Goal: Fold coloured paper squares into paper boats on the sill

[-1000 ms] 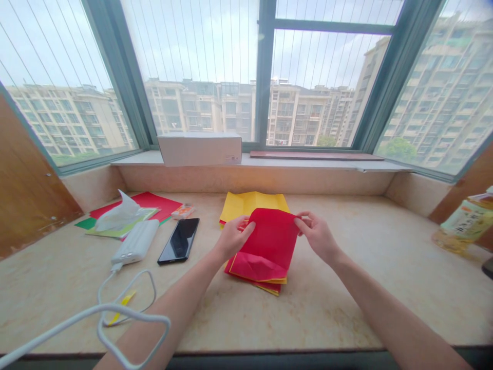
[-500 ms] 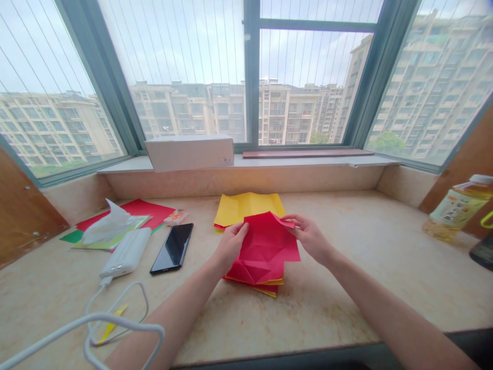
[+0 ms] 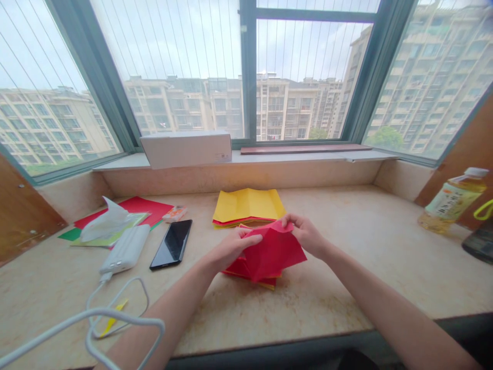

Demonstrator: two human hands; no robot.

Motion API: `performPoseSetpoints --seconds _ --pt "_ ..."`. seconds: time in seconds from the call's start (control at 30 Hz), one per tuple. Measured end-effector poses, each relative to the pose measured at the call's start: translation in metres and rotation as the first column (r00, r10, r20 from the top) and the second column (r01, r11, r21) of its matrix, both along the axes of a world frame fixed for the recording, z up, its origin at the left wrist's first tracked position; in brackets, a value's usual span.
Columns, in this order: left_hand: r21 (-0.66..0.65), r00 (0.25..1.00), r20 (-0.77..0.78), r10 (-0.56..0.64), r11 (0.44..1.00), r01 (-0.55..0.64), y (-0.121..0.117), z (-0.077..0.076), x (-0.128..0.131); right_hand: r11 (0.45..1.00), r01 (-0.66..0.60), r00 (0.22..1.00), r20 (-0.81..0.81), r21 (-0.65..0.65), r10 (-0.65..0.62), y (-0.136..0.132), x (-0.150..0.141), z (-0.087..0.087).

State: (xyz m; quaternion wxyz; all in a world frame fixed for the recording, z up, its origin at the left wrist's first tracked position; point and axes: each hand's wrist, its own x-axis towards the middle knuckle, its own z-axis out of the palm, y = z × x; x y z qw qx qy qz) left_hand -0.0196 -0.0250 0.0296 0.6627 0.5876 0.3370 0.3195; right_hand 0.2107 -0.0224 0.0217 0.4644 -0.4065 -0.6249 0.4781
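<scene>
"Beige stone-look counter [image 3: 346,293] under a wide green-framed window [image 3: 300,67], daylight everywhere. What are you holding?"

"Thin red paper sheet [image 3: 273,252], creased. I've got it lifted and tilted mid-counter, over a small red-and-yellow paper stack [image 3: 238,268] with uneven edges. Can't tell whether its underside touches the stack."

"State of your left hand [image 3: 231,251]?"

"Pinching the sheet's left side — thumb flat on the near face, fingers mostly hidden behind. Can't say how many bear on it."

"And your right hand [image 3: 306,235]?"

"Gripping the top edge toward the right corner, thumb against index, other fingers loosely curled. Narrow pinch, just the sheet."

"How does it handle?"

"My read: next to no weight, limp across the span, a bit springy along the creases. Looks matte, so I'd expect little slip. Tears and stray folds are the risk. Best hold is opposite edges or corners, light fingertip pressure — a hard squeeze would only add wrinkles."

"Anything close by?"

"Folded yellow paper sheets [image 3: 250,203], red showing at their near edge, just beyond my hands. Flat black phone [image 3: 171,244] left of those, apart from the paper. White plastic power bank [image 3: 125,249] farther left, cable plugged in."
</scene>
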Motion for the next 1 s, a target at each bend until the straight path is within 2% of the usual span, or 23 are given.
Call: performPoseSetpoints --seconds 0.07,0.23,0.33,0.4,0.57,0.63,0.7,0.8,0.87,0.93,1.0 --pt "-0.004 0.996 0.009 -0.092 0.996 0.092 -0.003 0.003 0.001 1.0 0.017 0.999 -0.041 -0.025 -0.018 -0.001 0.001 0.003" --pt "-0.002 0.987 0.022 -0.159 0.987 0.16 -0.005 0.005 -0.001 0.995 0.099 0.992 -0.08 -0.016 -0.1 0.001 0.005 0.006" --pt "-0.04 0.975 0.043 -0.218 0.975 0.22 -0.006 0.006 -0.005 0.998 0.056 0.981 -0.184 -0.024 -0.059 0.002 0.007 0.006" --pt "-0.092 0.978 0.073 -0.198 0.975 0.204 -0.006 0.006 -0.007 1.0 0.018 0.976 -0.215 0.003 -0.017 0.002 0.008 0.006" --pt "-0.222 0.978 0.154 -0.138 0.96 0.17 -0.002 0.004 -0.009 0.989 -0.059 0.998 -0.019 0.139 0.062 -0.001 0.005 0.004" --pt "-0.254 0.981 0.122 -0.154 0.95 0.181 -0.003 0.004 -0.007 0.974 -0.123 0.991 0.066 0.19 0.113 -0.004 0.001 0.004" --pt "-0.213 0.979 0.028 -0.203 0.956 0.204 -0.006 0.006 -0.003 0.961 -0.173 0.983 0.091 0.215 0.157 -0.007 -0.002 0.004" --pt "-0.117 0.964 -0.035 -0.263 0.959 0.258 -0.013 0.01 0.003 0.976 -0.171 0.984 -0.035 0.135 0.177 -0.008 -0.005 0.004" --pt "-0.082 0.977 0.014 -0.214 0.973 0.214 -0.015 0.012 0.007 0.99 -0.13 0.98 -0.148 0.051 0.136 -0.006 -0.004 0.005" --pt "-0.032 0.994 0.093 -0.054 0.998 0.057 -0.012 0.012 0.011 0.994 -0.107 0.972 -0.21 -0.011 0.103 -0.003 0.001 0.007" --pt "0.007 0.975 0.183 0.122 0.992 -0.126 -0.008 0.01 0.013 0.988 -0.144 0.967 -0.223 -0.062 0.127 -0.001 0.004 0.007"
